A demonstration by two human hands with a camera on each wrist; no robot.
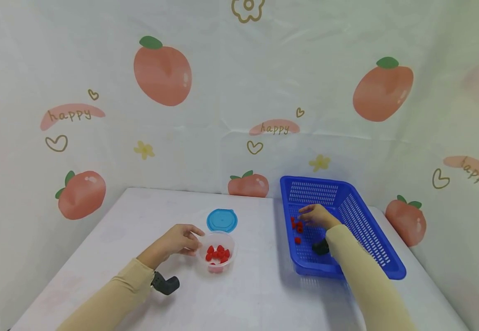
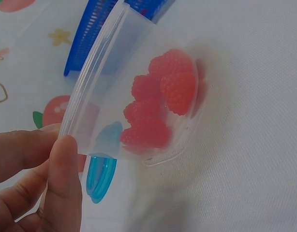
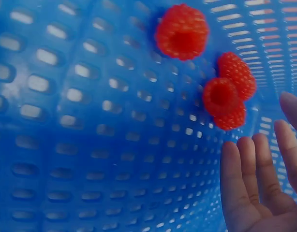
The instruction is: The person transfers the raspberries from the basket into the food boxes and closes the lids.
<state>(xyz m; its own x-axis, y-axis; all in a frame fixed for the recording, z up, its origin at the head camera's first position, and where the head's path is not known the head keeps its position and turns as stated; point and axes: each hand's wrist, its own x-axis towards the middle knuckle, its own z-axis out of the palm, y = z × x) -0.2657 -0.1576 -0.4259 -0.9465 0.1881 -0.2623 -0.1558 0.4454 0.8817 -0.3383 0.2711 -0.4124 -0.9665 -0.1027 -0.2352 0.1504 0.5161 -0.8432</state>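
A clear round plastic tub (image 1: 232, 250) with several red raspberries (image 1: 218, 253) in it stands on the table. My left hand (image 1: 180, 240) pinches its rim between thumb and fingers; the left wrist view shows the berries (image 2: 146, 111) through the tub's wall. My right hand (image 1: 317, 216) is inside a blue basket (image 1: 342, 271), its fingers extended and nothing held. Just beyond its fingertips in the right wrist view lie three clustered raspberries (image 3: 230, 92), with one more raspberry (image 3: 182, 33) a little apart on the slotted floor.
A blue round lid (image 1: 222, 220) lies on the white table (image 1: 256, 294) behind the tub. The basket stands to the right, with its tall slotted walls around my right hand. A fruit-printed sheet (image 1: 206, 151) hangs behind the table.
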